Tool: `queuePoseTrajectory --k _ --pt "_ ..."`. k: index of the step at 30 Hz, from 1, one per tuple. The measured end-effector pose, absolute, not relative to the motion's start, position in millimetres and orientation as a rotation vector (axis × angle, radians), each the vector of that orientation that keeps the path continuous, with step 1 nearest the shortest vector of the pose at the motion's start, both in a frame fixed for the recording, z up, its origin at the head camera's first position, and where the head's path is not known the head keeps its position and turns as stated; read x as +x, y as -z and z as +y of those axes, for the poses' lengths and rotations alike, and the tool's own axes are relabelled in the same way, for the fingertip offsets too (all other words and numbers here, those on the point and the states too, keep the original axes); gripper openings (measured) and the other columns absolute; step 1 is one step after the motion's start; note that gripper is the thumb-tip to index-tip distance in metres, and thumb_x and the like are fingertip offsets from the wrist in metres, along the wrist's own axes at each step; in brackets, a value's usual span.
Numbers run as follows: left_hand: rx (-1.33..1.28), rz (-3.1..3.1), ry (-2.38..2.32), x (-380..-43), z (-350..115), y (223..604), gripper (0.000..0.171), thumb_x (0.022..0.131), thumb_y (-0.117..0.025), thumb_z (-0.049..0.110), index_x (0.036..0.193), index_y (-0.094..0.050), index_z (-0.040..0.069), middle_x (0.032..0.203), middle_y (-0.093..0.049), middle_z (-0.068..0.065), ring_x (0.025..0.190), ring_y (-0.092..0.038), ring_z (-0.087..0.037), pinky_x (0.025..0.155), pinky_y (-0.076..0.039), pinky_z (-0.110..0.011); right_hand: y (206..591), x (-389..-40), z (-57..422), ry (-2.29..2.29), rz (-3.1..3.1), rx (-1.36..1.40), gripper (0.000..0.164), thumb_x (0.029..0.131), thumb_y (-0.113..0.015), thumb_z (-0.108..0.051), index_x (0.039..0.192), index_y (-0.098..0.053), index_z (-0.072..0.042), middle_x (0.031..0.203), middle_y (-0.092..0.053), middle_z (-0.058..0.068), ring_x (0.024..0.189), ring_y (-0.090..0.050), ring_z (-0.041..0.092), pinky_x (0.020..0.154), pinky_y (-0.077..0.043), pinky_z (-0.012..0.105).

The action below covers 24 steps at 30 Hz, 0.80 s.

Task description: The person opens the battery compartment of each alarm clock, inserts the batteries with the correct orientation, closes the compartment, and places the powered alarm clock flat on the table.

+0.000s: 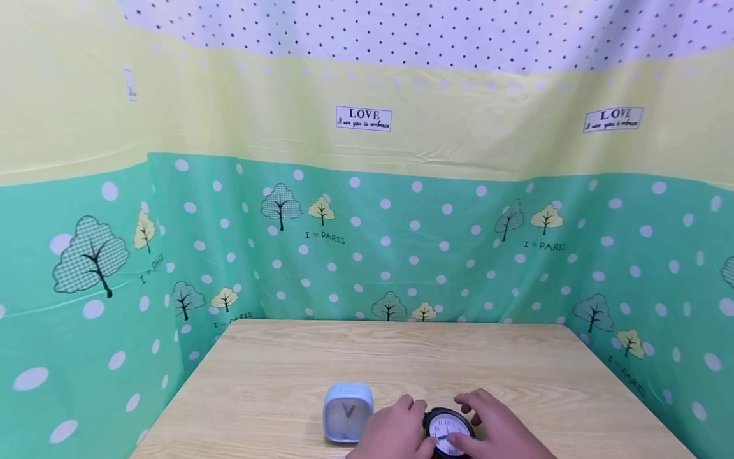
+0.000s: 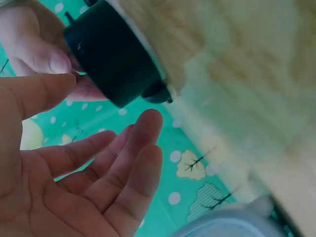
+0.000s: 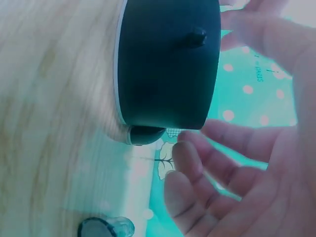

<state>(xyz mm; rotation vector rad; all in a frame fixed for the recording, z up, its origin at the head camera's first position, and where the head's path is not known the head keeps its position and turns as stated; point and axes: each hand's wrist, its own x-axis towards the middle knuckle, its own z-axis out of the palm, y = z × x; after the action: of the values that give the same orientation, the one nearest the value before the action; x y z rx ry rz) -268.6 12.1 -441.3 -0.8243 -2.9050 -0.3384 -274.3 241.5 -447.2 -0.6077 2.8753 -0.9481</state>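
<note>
Head: L/R grips [image 1: 395, 430] [image 1: 494, 428] astride blk clock [image 1: 440, 424]

The black clock [image 1: 438, 417] is fitted with a white dial [image 1: 446, 426], which is marked in black numerals. At nine o'clock from it, the pale blue clock [image 1: 330, 414] is given a grey face [image 1: 344, 426]. The counter [image 1: 355, 350] is patterned with light tan wood grain. Toward twelve o'clock, the curtain [image 1: 401, 255] is banded in white-dotted green, yellow and black-dotted lilac, and printed with checked trees [image 1: 280, 203] and yellow trees [image 1: 321, 208].
</note>
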Motion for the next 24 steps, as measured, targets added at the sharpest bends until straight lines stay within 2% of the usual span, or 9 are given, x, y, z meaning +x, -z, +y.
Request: queuePoseTrajectory --k 5,8,12,24 --pt "-0.847 -2.903 0.356 -270.0 14.6 449.3 0.045 0.082 -0.062 0.055 0.117 -0.063 0.026 0.094 -0.059 0.006 0.07 -0.054 -0.004 0.055 -0.046 -0.027 447.3 -274.4 241.0 1.124 2.836 -0.302 0.047 0.084 -0.068 -0.044 0.108 -0.061 -0.005 0.087 -0.057 0.002 0.07 -0.054 0.015 0.058 -0.045 0.027" --pt "-0.848 -2.885 0.353 -269.8 14.6 451.1 0.044 0.081 -0.063 0.056 0.112 -0.066 0.025 0.091 -0.059 0.007 0.069 -0.054 -0.004 0.054 -0.046 -0.027 448.9 -273.7 240.4 1.168 2.82 -0.181 0.038 0.084 -0.069 -0.042 0.098 -0.062 -0.007 0.08 -0.057 0.002 0.066 -0.054 0.017 0.054 -0.045 0.029" --pt "-0.849 -2.91 0.403 -270.8 13.8 450.6 0.044 0.082 -0.063 0.056 0.11 -0.067 0.022 0.088 -0.061 0.008 0.074 -0.056 -0.002 0.058 -0.048 -0.027 449.8 -272.1 240.4 1.152 2.796 -0.154 0.029 0.085 -0.068 -0.038 0.091 -0.063 -0.009 0.077 -0.058 0.002 0.064 -0.055 0.016 0.054 -0.045 0.03" --pt "-0.821 -2.992 0.443 -267.1 16.1 446.5 0.034 0.084 -0.061 0.055 0.096 -0.065 0.024 0.074 -0.061 0.01 0.063 -0.055 -0.002 0.052 -0.043 -0.029 447.1 -269.6 239.9 1.147 2.667 -0.126 0.029 0.086 -0.067 -0.038 0.09 -0.067 -0.009 0.077 -0.062 0.001 0.066 -0.055 0.017 0.06 -0.045 0.031"
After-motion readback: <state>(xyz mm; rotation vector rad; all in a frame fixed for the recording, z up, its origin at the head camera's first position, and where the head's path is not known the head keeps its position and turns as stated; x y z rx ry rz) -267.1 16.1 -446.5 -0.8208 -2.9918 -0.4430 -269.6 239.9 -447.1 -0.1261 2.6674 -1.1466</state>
